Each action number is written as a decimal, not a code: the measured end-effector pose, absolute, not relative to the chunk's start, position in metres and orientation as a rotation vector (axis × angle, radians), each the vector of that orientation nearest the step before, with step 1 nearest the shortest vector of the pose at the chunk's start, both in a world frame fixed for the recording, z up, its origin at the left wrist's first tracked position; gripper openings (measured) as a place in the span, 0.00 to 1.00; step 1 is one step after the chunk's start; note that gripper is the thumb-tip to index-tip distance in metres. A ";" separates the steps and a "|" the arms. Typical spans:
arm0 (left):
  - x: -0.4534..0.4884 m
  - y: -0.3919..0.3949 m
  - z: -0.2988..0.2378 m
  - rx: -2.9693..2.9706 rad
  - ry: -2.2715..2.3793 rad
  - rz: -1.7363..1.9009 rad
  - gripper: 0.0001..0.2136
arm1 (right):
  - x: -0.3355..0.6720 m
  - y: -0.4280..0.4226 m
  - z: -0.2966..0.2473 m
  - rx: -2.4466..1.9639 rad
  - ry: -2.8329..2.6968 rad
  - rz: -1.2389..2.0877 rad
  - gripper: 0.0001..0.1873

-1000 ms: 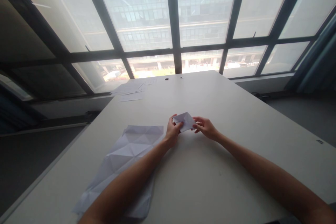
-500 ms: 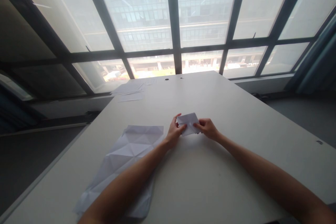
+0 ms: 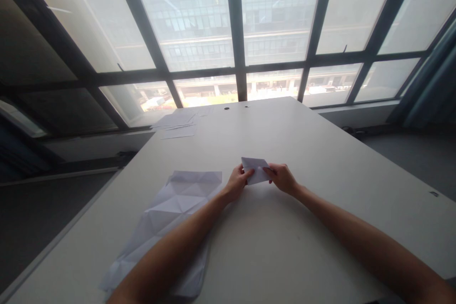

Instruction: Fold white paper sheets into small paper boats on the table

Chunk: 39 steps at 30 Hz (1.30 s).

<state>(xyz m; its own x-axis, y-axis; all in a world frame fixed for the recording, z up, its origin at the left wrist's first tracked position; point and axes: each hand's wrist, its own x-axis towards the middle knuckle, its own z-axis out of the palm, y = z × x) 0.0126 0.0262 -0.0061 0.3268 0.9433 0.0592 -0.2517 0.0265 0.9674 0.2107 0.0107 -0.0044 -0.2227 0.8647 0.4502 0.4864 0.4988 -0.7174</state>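
A small folded piece of white paper (image 3: 257,177) is held between my two hands over the middle of the white table (image 3: 256,242). My left hand (image 3: 238,181) grips its left side, thumb on the near face and fingers behind. On the right side, my right hand (image 3: 283,176) pinches the paper with the thumb on top; its other fingers are partly hidden. A large creased sheet of white paper (image 3: 178,204) lies on the table to the left, partly covered by my left forearm.
Several loose white sheets (image 3: 178,123) lie at the table's far left corner. Two small dark holes (image 3: 226,108) show near the far edge. Tall windows (image 3: 199,19) rise beyond the table, and a blue curtain (image 3: 427,85) hangs at the right.
The folded paper has tilted in my hands, so its top edge now slopes down to the right. My left fingers have drawn in behind it. The creased sheet has stayed put.
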 end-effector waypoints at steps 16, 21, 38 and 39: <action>0.011 0.027 -0.001 0.847 0.668 1.158 0.18 | 0.201 -0.003 0.016 -1.037 -2.291 0.128 0.27; 0.013 0.027 0.000 0.866 0.625 1.137 0.19 | 0.200 0.013 -0.004 -1.106 -1.686 0.609 0.21; 0.007 0.034 0.002 0.843 0.654 1.310 0.19 | 0.205 0.016 -0.002 -1.022 -1.326 1.210 0.21; 0.007 0.034 0.002 0.834 0.650 1.305 0.19 | 0.205 0.016 -0.002 -1.018 -1.302 1.230 0.21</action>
